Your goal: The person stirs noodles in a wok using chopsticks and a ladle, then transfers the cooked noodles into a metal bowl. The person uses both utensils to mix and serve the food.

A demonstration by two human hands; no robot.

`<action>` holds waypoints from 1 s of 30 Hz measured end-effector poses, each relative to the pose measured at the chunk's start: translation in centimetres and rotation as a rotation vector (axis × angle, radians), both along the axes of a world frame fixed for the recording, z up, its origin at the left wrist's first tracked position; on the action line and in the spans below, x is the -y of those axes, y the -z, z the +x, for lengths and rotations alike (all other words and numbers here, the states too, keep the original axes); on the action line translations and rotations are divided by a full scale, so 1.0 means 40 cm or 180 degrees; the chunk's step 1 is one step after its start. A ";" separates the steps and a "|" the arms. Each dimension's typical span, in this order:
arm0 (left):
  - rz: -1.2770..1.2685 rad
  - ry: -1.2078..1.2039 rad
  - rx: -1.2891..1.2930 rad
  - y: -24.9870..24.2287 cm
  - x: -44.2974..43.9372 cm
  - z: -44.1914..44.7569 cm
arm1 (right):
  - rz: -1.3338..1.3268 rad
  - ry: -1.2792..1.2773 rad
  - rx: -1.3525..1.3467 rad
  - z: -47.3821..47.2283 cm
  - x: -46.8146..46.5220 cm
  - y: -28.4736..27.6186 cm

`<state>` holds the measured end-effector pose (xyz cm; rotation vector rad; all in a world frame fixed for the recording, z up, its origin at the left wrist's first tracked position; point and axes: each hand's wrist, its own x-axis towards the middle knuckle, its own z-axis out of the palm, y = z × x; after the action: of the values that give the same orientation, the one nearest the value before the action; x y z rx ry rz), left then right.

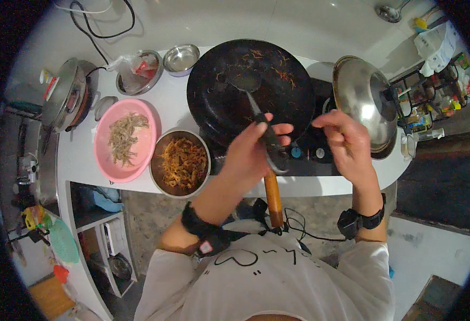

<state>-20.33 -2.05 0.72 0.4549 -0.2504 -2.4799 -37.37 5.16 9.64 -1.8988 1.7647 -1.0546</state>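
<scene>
My left hand [251, 148] is closed around the black handle of a metal cooking ladle [254, 105]. The ladle's rounded head is over a large black wok [219, 108], and its hooked end sticks out below my palm. Orange-brown food scraps [285, 76] cling to the wok's far and right inner wall. A wooden wok handle [273, 196] points toward my body under my left wrist. Beside the wok's right rim is my right hand [347, 144], loosely bent, with nothing visible in it. Whether the ladle touches the wok is unclear.
Left of the wok stand a steel bowl of cooked shredded food [183, 162] and a pink basin [98, 160] holding greyish shrimp [124, 138]. Behind are a small metal bowl [181, 58] and a bowl with plastic bags [136, 76]. A domed lid [357, 96] leans at right near a condiment rack [419, 100].
</scene>
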 end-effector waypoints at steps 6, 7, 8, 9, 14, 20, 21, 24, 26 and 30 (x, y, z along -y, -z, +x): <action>-0.0117 0.0266 -0.0537 0.054 -0.017 -0.079 | 0.0885 0.0064 -0.0605 0.081 0.010 -0.010; -0.0107 0.0328 -0.0449 0.059 -0.019 -0.083 | 0.1118 0.0256 -0.0545 0.090 0.007 -0.006; -0.0062 0.0405 -0.0260 0.061 -0.022 -0.087 | 0.1378 0.0445 -0.0504 0.098 0.004 -0.001; -0.0002 0.0493 -0.0035 0.062 -0.024 -0.090 | 0.1557 0.0589 -0.0447 0.105 0.000 0.001; -0.0213 0.1336 0.0423 0.052 -0.009 -0.042 | 0.1464 0.1091 -0.1527 0.165 -0.011 -0.015; -0.0064 0.1431 0.0699 0.094 0.053 0.152 | 0.2564 0.1247 -0.3111 0.275 0.039 -0.080; -0.0046 0.1422 0.0662 0.109 0.064 0.173 | 0.2732 0.1210 -0.3282 0.295 0.060 -0.083; 0.0069 0.1640 0.0522 0.151 0.082 0.211 | 0.3161 0.1185 -0.3372 0.337 0.126 -0.087; 0.0118 0.1720 0.0473 0.175 0.086 0.225 | 0.3342 0.1266 -0.3383 0.352 0.165 -0.073; 0.0209 0.1831 0.0480 0.204 0.095 0.244 | 0.3264 0.1296 -0.3403 0.353 0.197 -0.026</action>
<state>-10.58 -5.86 -7.43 0.6749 -0.4081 -3.0227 -23.25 -2.72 10.67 -1.4096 2.4902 0.9450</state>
